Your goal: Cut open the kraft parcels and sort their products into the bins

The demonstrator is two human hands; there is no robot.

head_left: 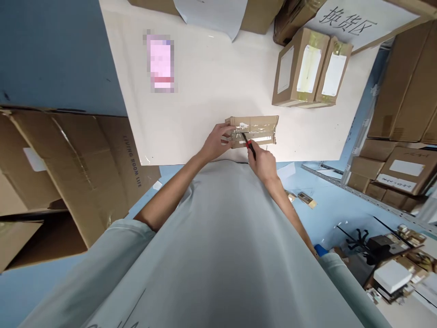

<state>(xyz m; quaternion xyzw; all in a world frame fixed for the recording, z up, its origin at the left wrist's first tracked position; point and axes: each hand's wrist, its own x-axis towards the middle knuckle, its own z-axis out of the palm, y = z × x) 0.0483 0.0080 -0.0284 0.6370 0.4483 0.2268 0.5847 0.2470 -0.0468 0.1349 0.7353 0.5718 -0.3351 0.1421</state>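
A small taped cardboard box (262, 124) lies at the front edge of the white table. My left hand (216, 142) grips its left end, thumb and fingers on either side of the corner. In my right hand (263, 163) is a utility knife (251, 146) with a red and black handle, fingers closed around it. The knife's tip points at the tape on the box's upper face, near my left fingertips. Whether the blade is in the tape I cannot tell. Shiny clear tape and a white strip show on the box.
Two labelled cartons (302, 68) stand at the back right of the white table (205, 73). A blurred pink item (161, 63) lies at the left. Large cardboard boxes (82, 168) stand left of the table. Stacked boxes (399, 168) fill the right side, beside a metal rail.
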